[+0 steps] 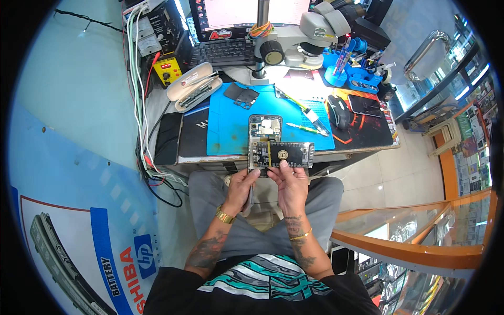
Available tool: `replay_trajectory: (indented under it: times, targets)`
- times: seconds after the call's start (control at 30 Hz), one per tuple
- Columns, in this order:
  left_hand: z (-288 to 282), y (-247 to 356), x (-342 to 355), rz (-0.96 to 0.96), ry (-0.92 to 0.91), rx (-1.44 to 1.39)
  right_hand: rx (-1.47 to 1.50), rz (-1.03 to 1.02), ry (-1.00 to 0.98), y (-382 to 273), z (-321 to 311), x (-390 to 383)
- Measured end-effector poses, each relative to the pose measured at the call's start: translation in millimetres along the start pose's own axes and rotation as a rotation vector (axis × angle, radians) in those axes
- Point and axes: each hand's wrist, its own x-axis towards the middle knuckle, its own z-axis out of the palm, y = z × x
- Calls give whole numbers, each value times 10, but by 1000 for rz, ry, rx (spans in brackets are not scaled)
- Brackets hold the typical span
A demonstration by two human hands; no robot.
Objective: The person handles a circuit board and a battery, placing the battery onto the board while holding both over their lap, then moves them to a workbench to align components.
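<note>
In front of my lap, at the bench's front edge, I hold a black rectangular circuit board [298,156] with small connectors along its edges and a round pale emblem. My left hand [239,191] is closed on its lower left corner, thumb on top. My right hand [292,192] grips the lower edge, its thumb near the emblem. A thin greyish edge shows beside my left palm; I cannot make out what it belongs to. Just beyond the board lies an opened phone [269,126] with its inner parts bare, its lower part hidden by the board.
On the blue mat [223,131] lie dark flat phone parts [242,95], a yellow-green pen-like tool [294,100] and a green-tipped tool [302,127]. Around it are a tool case [194,89], a microscope [315,37], a mouse [338,111], a dark phone [366,106] and hanging cables [139,105].
</note>
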Motion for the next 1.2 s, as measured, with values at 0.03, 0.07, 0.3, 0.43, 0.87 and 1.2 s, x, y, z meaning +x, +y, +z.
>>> replay_trajectory:
  times: [0.03,0.07,0.3,0.43,0.87,1.2]
  targets:
    - [-4,19,-8,-15,3,-10,-9,9,-7,6,0,5]
    - [-6,27,-11,-31,7,-19,-18,19,-13,13,-6,9]
    - [-11,2,0,-17,-9,-29,-20,13,-13,9,-1,0]
    - [-17,3,-1,-22,-4,-37,10,11,-3,16,-11,2]
    - [-6,57,-25,-31,-4,-14,10,20,0,7,10,-1]
    - [-23,9,-10,-34,2,-32,14,17,-2,15,-5,3]
